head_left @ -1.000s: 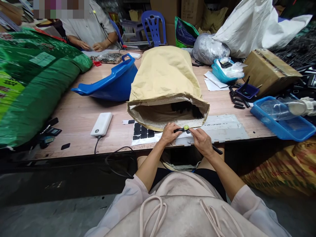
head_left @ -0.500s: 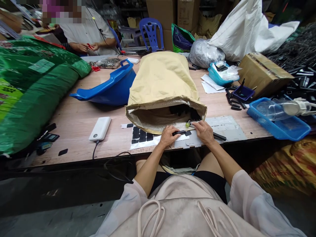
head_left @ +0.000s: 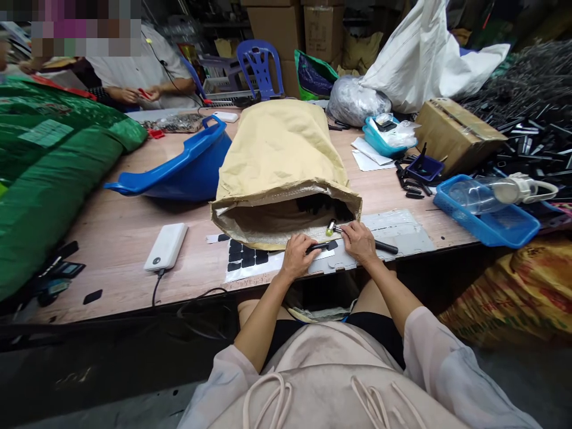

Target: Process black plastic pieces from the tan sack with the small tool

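My right hand is closed round a small hammer. Its shiny head with a yellow-green face is left of my fingers, and its black handle sticks out to the right. My left hand pinches a slim black piece flat against the table's front part. Between the hands, the hammer head is above and slightly right of that piece. Just behind both hands gapes the mouth of a tan sack, with black pieces inside. A white sheet with black rounded stickers lies left of my left hand.
A grey board lies under my right hand's side. Left are a white power bank with a cable, a blue basin and a green sack. Right stand a blue tray and a carton. Another person sits across the table.
The view has shifted, so the table's things appear farther left. My hands keep nearly the same places, still holding the hammer and the black piece.
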A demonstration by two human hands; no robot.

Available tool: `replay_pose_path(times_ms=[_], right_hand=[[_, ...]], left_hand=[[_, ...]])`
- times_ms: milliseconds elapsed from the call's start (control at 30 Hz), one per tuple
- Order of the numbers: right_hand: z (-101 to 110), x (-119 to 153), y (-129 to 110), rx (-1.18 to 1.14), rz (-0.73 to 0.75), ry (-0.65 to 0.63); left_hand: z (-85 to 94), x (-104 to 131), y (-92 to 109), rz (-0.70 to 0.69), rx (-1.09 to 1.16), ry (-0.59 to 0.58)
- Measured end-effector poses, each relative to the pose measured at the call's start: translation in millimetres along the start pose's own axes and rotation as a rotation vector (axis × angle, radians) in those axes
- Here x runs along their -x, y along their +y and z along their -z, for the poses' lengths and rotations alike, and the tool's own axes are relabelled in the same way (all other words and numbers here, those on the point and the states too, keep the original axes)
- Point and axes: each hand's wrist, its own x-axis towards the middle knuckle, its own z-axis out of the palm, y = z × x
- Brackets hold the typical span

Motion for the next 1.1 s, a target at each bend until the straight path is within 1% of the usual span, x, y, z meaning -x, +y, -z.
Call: replay_pose_path(times_ms=[100,167,233,300,333,367,400,467,533,567,633,733,767,800,833,867,900,933,967,1000,1033,1067,1100], right_hand=[[-0.2,0.5,0.0,0.003,0.001,-0.003],[-0.2,0.5,0.2,0.003,0.003,-0.001],[-0.1,0.4,0.4,-0.003,0.005,0.001],[0.1,0.3,0.5,-0.009,0.008,0.003],[0.3,0.3,0.5,-0.012,0.009,0.004],[0.4,0.3,0.4,-0.014,0.010,0.006],[0.5,0.3,0.2,-0.016,0.010,0.007],[0.7,0.4,-0.2,-0.016,0.006,0.009],[0.8,0.4,-0.6,-0.010,0.000,0.008],[0.8,0.3,-0.7,-0.006,-0.003,0.007],[0.7,0.1,-0.7,0.000,-0.006,0.008],[0.1,0.1,-0.3,0.001,-0.001,0.016],[-0.1,0.3,-0.2,0.001,0.002,0.018],[-0.4,0.5,-0.1,0.002,0.004,0.020],[-0.6,0.7,-0.1,0.004,0.005,0.023],[-0.8,0.9,-0.1,0.007,0.007,0.025],[-0.9,1.1,-0.2,0.012,0.008,0.028],[-1.0,1.2,-0.2,0.018,0.009,0.029],[-1.0,1.3,-0.3,0.022,0.010,0.029],[-1.0,1.4,-0.3,0.025,0.009,0.027],[-0.9,1.4,-0.2,0.025,0.008,0.024],[-0.9,1.3,-0.1,0.023,0.006,0.020],[-1.0,1.2,0.0,0.019,0.006,0.019]], left_hand=[[-2.3,23.5,19.9,-0.070,0.031,-0.001],[-9.0,46.0,32.0,-0.133,0.064,-0.041],[-21.2,69.7,38.6,-0.203,0.102,-0.138],[-38.4,90.3,37.7,-0.225,0.146,-0.280],[-48.3,98.6,34.7,-0.191,0.164,-0.347],[-58.5,105.3,30.4,-0.121,0.173,-0.406],[-68.6,110.5,25.3,-0.017,0.172,-0.459],[-86.6,116.5,14.1,0.242,0.137,-0.559],[-99.4,118.0,3.8,0.471,0.080,-0.655],[-103.5,117.8,-0.3,0.543,0.055,-0.692],[-106.8,116.6,-5.7,0.605,0.023,-0.740],[-100.5,115.1,-2.7,0.593,0.026,-0.790],[-95.7,114.4,2.2,0.538,0.048,-0.812],[-89.6,112.7,9.1,0.439,0.085,-0.827],[-82.4,109.6,17.6,0.302,0.136,-0.822],[-74.1,104.2,27.0,0.148,0.191,-0.783],[-65.0,95.8,36.4,0.002,0.242,-0.704],[-55.2,83.7,44.4,-0.097,0.278,-0.583],[-45.1,67.8,50.1,-0.124,0.291,-0.427],[-34.9,48.0,52.3,-0.098,0.281,-0.257],[-25.1,24.9,50.3,-0.025,0.255,-0.082],[-15.9,-0.5,44.3,0.084,0.223,0.092],[-7.8,-26.9,34.5,0.191,0.189,0.210]])
